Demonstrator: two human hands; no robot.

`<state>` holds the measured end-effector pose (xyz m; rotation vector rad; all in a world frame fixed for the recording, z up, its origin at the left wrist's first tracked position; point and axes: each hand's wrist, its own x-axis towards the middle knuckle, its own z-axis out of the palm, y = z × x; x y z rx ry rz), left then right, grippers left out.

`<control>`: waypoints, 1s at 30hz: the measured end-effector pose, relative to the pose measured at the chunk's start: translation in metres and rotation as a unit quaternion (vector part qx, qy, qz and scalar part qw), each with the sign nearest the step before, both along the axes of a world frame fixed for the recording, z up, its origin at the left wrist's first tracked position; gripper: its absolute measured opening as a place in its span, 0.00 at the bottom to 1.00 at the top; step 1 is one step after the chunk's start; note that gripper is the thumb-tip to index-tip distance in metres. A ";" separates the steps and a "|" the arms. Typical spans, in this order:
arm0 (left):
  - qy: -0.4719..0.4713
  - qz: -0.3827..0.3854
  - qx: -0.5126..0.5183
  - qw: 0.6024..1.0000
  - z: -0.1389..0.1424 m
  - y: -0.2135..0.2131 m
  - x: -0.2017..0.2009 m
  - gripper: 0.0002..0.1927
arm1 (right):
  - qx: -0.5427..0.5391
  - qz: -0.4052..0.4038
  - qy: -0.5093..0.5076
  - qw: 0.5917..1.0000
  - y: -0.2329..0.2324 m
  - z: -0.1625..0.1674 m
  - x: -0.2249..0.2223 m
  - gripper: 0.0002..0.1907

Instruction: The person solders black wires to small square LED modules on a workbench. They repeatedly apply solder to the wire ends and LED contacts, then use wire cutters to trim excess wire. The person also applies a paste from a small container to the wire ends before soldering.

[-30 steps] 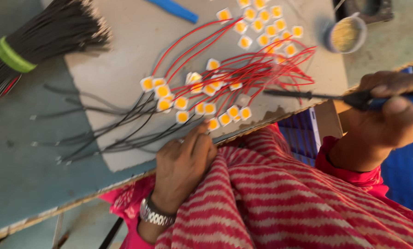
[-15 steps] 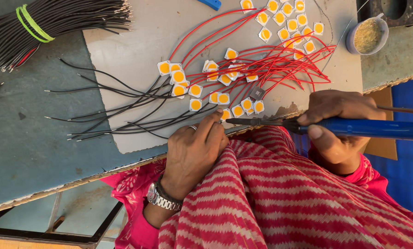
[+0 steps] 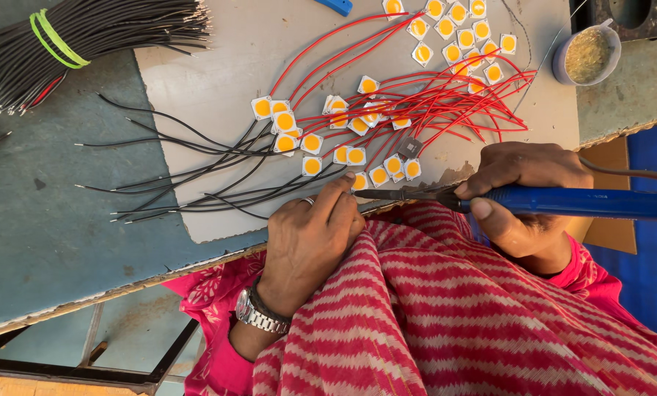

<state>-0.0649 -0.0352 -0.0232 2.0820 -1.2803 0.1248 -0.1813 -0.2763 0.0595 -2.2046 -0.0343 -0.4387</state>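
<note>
At the near edge of the grey board, the right hand is closed firmly around the blue handle of a soldering iron, thumb under and fingers over. The iron lies almost flat, and its dark tip points toward nine o'clock, to a small square LED chip at the board's edge. I think the low angle lets the tip meet the chip's corner pad while the wrist rests steady.

From seven o'clock of that chip comes the left hand, which wears a metal watch and a ring. Its fingers are bent loosely and hold nothing that I can see; one fingertip presses down just beside the chip, probably so the piece does not slide under the iron.

The chip is white with a round yellow-orange centre. It lies in a loose cluster of similar chips, each joined to thin wires: red wires spread toward two o'clock, black wires toward nine o'clock. More chips without wires lie at twelve o'clock. A small cup with a brownish filling stands at two o'clock of the iron's tip, within easy reach. A tied bundle of black wires lies at ten o'clock, well apart.
</note>
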 end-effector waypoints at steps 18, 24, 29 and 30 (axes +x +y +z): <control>0.017 0.000 0.001 1.000 0.003 0.000 0.000 0.09 | -0.024 0.002 0.011 1.000 0.002 0.004 0.007 0.08; 0.021 0.002 -0.001 1.000 0.004 -0.001 -0.001 0.10 | -0.010 0.013 -0.015 1.000 0.002 0.005 0.005 0.07; 0.030 -0.001 0.000 1.000 0.003 -0.001 -0.001 0.10 | 0.034 -0.022 -0.028 0.999 -0.001 0.005 0.003 0.07; 0.027 0.001 -0.001 1.000 0.003 -0.001 -0.001 0.09 | 0.029 -0.024 -0.019 0.999 -0.001 0.005 0.003 0.08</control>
